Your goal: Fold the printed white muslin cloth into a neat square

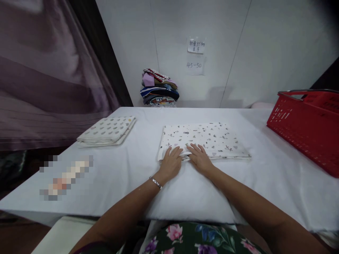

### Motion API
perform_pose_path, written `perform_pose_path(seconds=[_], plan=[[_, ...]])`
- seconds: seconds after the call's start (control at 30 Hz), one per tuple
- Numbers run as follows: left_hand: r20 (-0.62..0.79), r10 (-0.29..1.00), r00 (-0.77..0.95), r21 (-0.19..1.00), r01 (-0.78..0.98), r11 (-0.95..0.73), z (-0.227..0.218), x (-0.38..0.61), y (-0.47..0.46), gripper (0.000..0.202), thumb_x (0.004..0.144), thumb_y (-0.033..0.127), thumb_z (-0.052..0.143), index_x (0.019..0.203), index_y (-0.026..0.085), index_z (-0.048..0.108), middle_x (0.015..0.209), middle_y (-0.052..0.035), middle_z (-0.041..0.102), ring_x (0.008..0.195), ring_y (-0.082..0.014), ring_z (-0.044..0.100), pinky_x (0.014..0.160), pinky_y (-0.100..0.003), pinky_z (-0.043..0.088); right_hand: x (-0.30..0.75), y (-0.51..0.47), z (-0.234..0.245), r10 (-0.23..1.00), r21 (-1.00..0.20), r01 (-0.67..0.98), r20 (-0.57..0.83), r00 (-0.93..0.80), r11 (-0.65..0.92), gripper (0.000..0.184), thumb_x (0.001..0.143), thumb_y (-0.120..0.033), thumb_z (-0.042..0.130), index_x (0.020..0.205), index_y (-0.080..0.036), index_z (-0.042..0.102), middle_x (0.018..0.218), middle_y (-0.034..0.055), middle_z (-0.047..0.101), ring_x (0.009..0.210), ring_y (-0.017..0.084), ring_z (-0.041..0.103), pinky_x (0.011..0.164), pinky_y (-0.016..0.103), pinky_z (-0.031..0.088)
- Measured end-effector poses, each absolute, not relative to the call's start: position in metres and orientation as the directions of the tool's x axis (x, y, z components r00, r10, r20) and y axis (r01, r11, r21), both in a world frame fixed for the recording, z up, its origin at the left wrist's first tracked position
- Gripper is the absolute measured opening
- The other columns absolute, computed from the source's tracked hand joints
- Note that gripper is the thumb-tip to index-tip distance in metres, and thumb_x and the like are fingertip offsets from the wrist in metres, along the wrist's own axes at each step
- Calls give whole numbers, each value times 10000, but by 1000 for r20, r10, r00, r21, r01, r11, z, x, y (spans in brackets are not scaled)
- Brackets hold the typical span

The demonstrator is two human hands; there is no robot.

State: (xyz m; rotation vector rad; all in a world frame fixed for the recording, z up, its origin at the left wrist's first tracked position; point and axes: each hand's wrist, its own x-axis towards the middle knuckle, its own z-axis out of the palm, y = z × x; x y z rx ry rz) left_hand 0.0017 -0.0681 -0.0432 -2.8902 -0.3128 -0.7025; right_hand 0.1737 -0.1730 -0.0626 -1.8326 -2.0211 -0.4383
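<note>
A folded white cloth printed with small grey, green and tan motifs lies flat in front of me. My left hand rests on its near edge, left of the middle, fingers stretched over the fabric. Close beside it, my right hand lies on the same edge with its fingers spread. Between the two hands the edge bunches slightly, and its layers show near my thumbs. How far the thumbs reach under the cloth is hidden. A bracelet circles my left wrist.
Another folded white cloth with grey motifs lies left on the white-covered table. A red basket stands at the right. Stacked folded textiles sit by the wall behind. A blurred-out item is at the left front.
</note>
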Motion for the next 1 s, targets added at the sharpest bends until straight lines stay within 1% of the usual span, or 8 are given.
perform_pose_path(seconds=[0.1, 0.27, 0.37, 0.53, 0.7, 0.8, 0.9, 1.0], plan=[[487, 138, 862, -118, 222, -968, -42, -3, -66, 175, 784, 105, 495, 842, 184, 640, 1251, -69, 577, 1267, -239, 418, 1099, -488, 274, 173, -173, -63, 876, -7, 995, 476, -81, 96, 144, 885, -182, 495, 810, -183, 618, 1327, 69, 516, 1316, 270, 325, 1060, 513, 259], [511, 162, 844, -70, 229, -971, -43, -7, -62, 162, 795, 124, 498, 842, 190, 639, 1220, -53, 599, 1246, -223, 442, 1090, -473, 290, 166, -168, -62, 857, 61, 993, 501, -120, 103, 141, 893, -172, 487, 831, -171, 614, 1332, 88, 509, 1321, 262, 321, 1079, 508, 237], [514, 170, 841, -52, 229, -972, -43, -7, -61, 163, 792, 124, 499, 845, 192, 637, 1217, -53, 601, 1243, -217, 446, 1091, -464, 292, 159, -161, -63, 849, 78, 990, 510, -139, 115, 137, 902, -176, 472, 873, -165, 606, 1345, 90, 497, 1327, 254, 313, 1083, 501, 234], [526, 164, 835, -33, 212, -977, -43, -7, -61, 167, 792, 129, 504, 860, 197, 640, 1230, -64, 593, 1247, -212, 444, 1088, -456, 295, 149, -151, -65, 847, 58, 988, 510, -151, 141, 146, 909, -200, 469, 880, -156, 605, 1359, 94, 482, 1339, 252, 291, 1086, 506, 222], [495, 205, 844, -2, 237, -972, -42, -10, -61, 179, 805, 134, 497, 890, 207, 637, 1249, -69, 578, 1249, -215, 440, 1092, -464, 287, 147, -150, -64, 858, 12, 989, 496, -131, 144, 154, 908, -217, 480, 857, -168, 617, 1345, 90, 496, 1324, 256, 319, 1068, 508, 251], [484, 222, 846, 7, 249, -968, -41, -16, -59, 220, 794, 111, 496, 934, 215, 630, 1272, -65, 563, 1258, -220, 431, 1091, -470, 285, 148, -153, -62, 861, -9, 989, 492, -126, 150, 137, 896, -213, 499, 854, -178, 624, 1341, 88, 500, 1318, 263, 327, 1060, 513, 261], [475, 248, 844, 6, 279, -960, -41, -24, -55, 238, 782, 89, 491, 941, 207, 624, 1281, -68, 555, 1278, -222, 410, 1089, -466, 287, 148, -154, -61, 867, -23, 987, 482, -128, 159, 116, 882, -198, 520, 844, -181, 628, 1332, 82, 510, 1322, 264, 321, 1061, 511, 262], [452, 270, 850, -23, 314, -949, -41, -33, -51, 225, 788, 84, 475, 917, 199, 619, 1280, -68, 555, 1282, -220, 403, 1083, -458, 293, 148, -155, -61, 871, -29, 986, 474, -129, 162, 110, 873, -175, 525, 847, -180, 632, 1330, 83, 511, 1326, 267, 315, 1063, 512, 260]])
